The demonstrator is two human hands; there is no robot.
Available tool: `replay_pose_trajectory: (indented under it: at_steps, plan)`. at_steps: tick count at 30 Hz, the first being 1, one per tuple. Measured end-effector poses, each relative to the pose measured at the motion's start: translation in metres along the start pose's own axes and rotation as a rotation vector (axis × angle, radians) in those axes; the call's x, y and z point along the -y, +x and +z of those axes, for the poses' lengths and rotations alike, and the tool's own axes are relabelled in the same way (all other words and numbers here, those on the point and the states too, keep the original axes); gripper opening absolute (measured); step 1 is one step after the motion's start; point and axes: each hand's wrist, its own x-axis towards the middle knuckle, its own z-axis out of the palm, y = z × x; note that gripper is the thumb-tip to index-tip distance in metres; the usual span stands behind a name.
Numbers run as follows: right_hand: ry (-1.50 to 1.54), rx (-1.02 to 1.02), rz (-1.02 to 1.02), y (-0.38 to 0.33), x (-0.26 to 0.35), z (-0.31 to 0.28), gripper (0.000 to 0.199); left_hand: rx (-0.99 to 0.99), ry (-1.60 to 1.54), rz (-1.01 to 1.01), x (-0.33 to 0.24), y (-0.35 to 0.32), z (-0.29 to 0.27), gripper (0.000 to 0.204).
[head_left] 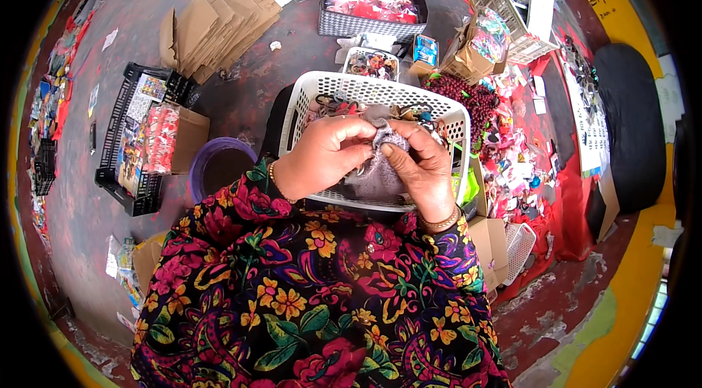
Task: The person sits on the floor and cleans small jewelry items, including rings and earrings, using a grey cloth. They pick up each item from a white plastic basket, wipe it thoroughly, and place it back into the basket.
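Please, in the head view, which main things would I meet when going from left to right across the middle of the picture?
Black crate, purple tub, left hand, gray cloth, right hand, large black object.

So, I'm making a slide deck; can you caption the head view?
Left grip and right grip hold grey cloth over a white basket, purple bucket at left.

Cloth (382,163): mottled grey
Basket (299,92): white
Garment (322,293): black, pink-yellow-green floral
Tub (196,168): purple
Bin (365,27): grey-white checked
Crate (139,203): black
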Motion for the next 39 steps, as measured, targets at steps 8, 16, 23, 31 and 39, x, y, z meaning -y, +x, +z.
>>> replay_pose_trajectory:
  at_steps: [8, 16, 23, 31, 39]
  plan:
    - [0.064, -0.178, 0.040, -0.010, 0.000, 0.015, 0.009, -0.049, 0.144, 0.129, 0.000, -0.004, 0.007, 0.016]
    - [0.543, -0.305, 0.242, -0.005, 0.009, 0.025, 0.010, -0.182, 0.401, 0.515, 0.001, 0.002, 0.013, 0.021]
    - [0.850, -0.314, 0.324, 0.004, 0.004, 0.006, 0.015, -0.141, -0.033, 0.142, 0.007, -0.006, 0.004, 0.015]
    - [0.751, -0.175, 0.255, 0.006, 0.024, -0.005, 0.021, -0.111, -0.319, 0.005, -0.002, -0.001, -0.007, 0.014]
    - [0.122, 0.002, -0.113, 0.006, 0.006, 0.001, 0.016, 0.027, -0.494, -0.167, -0.008, -0.001, 0.002, 0.007]
